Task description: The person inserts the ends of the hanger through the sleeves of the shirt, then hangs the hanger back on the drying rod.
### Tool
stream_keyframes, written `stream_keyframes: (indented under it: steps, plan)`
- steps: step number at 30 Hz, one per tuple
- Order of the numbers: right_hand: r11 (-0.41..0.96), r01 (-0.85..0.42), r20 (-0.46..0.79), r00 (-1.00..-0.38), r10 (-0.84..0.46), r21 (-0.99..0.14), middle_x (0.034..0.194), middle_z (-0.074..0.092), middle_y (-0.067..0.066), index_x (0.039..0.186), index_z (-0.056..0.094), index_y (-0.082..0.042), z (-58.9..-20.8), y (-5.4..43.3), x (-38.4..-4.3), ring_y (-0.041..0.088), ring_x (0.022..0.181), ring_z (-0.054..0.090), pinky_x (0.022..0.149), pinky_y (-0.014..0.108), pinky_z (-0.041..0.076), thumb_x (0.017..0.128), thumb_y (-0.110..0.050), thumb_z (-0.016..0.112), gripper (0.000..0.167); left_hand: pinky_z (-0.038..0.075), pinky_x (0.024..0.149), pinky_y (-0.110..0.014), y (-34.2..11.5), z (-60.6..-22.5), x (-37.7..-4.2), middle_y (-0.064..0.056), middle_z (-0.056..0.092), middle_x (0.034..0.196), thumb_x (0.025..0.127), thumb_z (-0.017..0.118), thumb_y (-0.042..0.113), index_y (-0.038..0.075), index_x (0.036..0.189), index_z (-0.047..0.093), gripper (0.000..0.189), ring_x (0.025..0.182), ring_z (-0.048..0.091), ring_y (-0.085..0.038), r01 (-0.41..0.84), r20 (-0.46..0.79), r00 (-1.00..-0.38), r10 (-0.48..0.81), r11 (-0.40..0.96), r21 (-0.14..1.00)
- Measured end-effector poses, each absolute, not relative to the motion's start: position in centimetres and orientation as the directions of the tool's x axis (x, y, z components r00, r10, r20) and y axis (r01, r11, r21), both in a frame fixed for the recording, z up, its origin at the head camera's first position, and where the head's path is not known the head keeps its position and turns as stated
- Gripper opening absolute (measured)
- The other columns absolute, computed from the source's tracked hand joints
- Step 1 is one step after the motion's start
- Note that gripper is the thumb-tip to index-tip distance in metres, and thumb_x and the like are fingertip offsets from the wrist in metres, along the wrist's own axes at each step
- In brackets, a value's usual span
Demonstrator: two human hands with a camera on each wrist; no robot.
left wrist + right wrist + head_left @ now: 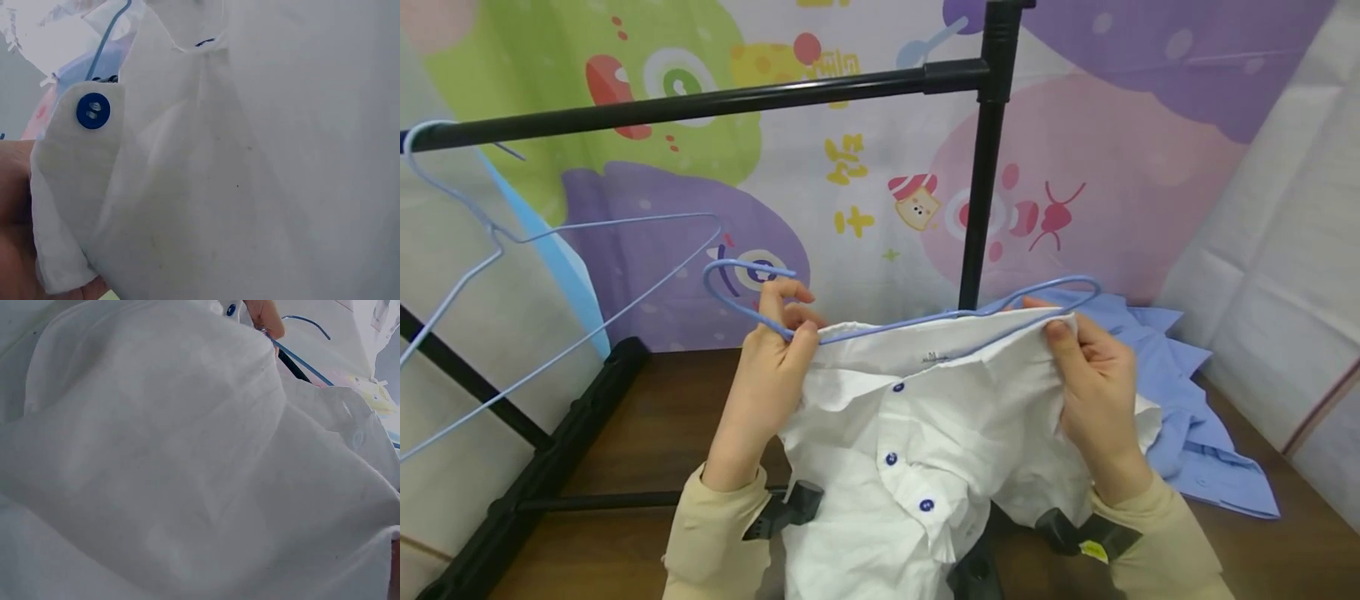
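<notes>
White shirt [917,450] held w/ blue hanger [850,321] by both hands.

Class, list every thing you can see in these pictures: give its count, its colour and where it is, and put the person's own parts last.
white shirt: 1, white with blue buttons, held up between both hands, in front of the rack
wire hanger in hand: 1, light blue, along the shirt's collar, gripped at both ends
wire hanger on rail: 1, light blue, hooked over the rail at left
clothes rack: 1, black, rail across the top, post at centre, base at lower left
blue shirt: 1, light blue, crumpled on the floor at right
floor: 1, dark brown wood, below
backdrop: 1, cartoon print, behind the rack
sleeves: 2, beige, at the bottom
left hand: 1, grips hanger and collar
right hand: 1, pinches collar and hanger
</notes>
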State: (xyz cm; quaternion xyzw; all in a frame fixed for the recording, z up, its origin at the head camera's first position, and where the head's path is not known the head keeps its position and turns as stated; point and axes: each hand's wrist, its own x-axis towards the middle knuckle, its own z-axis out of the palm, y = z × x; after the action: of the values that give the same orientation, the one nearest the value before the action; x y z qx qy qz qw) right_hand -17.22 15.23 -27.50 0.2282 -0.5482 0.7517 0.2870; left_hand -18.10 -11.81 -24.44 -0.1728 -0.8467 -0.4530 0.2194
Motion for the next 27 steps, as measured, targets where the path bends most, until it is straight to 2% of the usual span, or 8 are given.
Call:
stream_keyframes:
  steps: [4,7,11,14,18,21,27]
  plan:
    - [-0.23,-0.664,0.635,-0.748,0.194,-0.711,0.096,0.069,0.009,0.107,0.061,0.011,-27.6,15.3,-17.3,0.014,0.082,0.065,0.068,0.022,0.052,0.091,-0.004,0.049,0.024,0.04,0.072,-0.033,-12.0,-24.6,-18.2,-0.007,0.064,0.095,0.087,0.04,0.011,0.014,0.11,0.037,0.023,0.085,0.057,-0.021,0.462,0.5,-0.863,0.075,0.521,0.718]
    - [-0.263,-0.656,0.627,-0.754,0.195,-0.707,0.097,0.069,0.006,0.106,0.064,0.007,-27.7,15.4,-17.4,0.011,0.079,0.064,0.065,0.02,0.052,0.09,-0.003,0.051,0.022,0.039,0.069,-0.03,-12.1,-25.0,-18.3,-0.006,0.063,0.09,0.088,0.042,0.012,0.012,0.102,0.049,0.015,0.08,0.054,-0.018,0.441,0.486,-0.873,0.053,0.515,0.735]
    - [-0.293,-0.657,0.636,-0.752,0.176,-0.695,0.098,0.069,0.005,0.104,0.065,0.005,-27.8,15.4,-17.6,0.009,0.077,0.064,0.064,0.02,0.051,0.089,0.0,0.053,0.021,0.041,0.068,-0.026,-12.4,-25.8,-18.6,-0.004,0.061,0.086,0.091,0.046,0.011,0.01,0.087,0.061,0.015,0.078,0.052,-0.016,0.481,0.474,-0.874,0.105,0.325,0.814]
    - [-0.267,-0.648,0.627,-0.76,0.17,-0.714,0.097,0.069,0.004,0.104,0.065,0.004,-27.8,15.5,-17.5,0.009,0.075,0.063,0.062,0.02,0.051,0.088,-0.001,0.053,0.02,0.044,0.073,-0.023,-12.7,-26.0,-18.8,-0.004,0.062,0.092,0.091,0.052,0.01,0.007,0.084,0.062,0.012,0.086,0.056,-0.016,0.532,0.492,-0.837,0.24,0.145,0.834]
    - [-0.261,-0.627,0.605,-0.778,0.169,-0.734,0.095,0.069,0.003,0.103,0.066,0.002,-27.8,15.7,-17.6,0.009,0.074,0.063,0.062,0.02,0.051,0.089,-0.002,0.054,0.02,0.046,0.071,-0.022,-12.8,-25.6,-18.9,-0.004,0.062,0.098,0.086,0.06,0.009,0.004,0.076,0.06,0.012,0.088,0.058,-0.017,0.587,0.496,-0.781,0.38,0.175,0.79]
    - [-0.299,-0.627,0.607,-0.777,0.168,-0.719,0.096,0.069,0.005,0.103,0.065,0.004,-27.9,15.8,-17.6,0.009,0.075,0.064,0.062,0.02,0.051,0.089,-0.002,0.053,0.02,0.044,0.069,-0.022,-12.7,-25.3,-18.8,-0.004,0.061,0.101,0.086,0.061,0.01,0.003,0.069,0.056,0.019,0.089,0.057,-0.016,0.591,0.468,-0.778,0.418,0.236,0.772]
    - [-0.313,-0.655,0.63,-0.753,0.191,-0.688,0.096,0.068,0.009,0.104,0.063,0.008,-27.8,15.8,-17.7,0.013,0.077,0.064,0.064,0.022,0.052,0.089,-0.002,0.051,0.021,0.038,0.068,-0.023,-12.9,-24.8,-18.6,-0.006,0.059,0.108,0.087,0.058,0.008,0.003,0.066,0.051,0.023,0.105,0.052,-0.016,0.606,0.453,-0.751,0.481,0.228,0.762]
